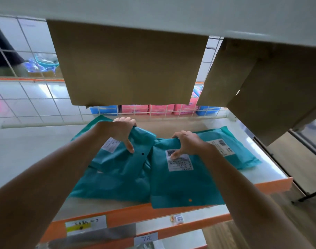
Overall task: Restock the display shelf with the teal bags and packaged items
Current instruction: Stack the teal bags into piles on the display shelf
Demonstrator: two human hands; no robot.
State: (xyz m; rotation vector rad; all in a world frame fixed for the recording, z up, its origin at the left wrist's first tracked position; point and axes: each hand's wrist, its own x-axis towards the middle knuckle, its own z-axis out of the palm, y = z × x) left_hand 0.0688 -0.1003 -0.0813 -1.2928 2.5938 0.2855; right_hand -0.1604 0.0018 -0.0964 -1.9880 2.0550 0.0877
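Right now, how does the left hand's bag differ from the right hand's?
The left bag is crumpled, its top lifted by the left hand; the right bag lies flatter, gripped by the right hand. The right bag overhangs the shelf front edge; the left bag does not. Both are teal with white labels.

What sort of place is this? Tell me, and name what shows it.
Most likely a retail shop aisle. Orange-edged display shelves carry handwritten price tags, barcoded teal bags lie on the top one, and pink packaged goods sit behind a wire grid.
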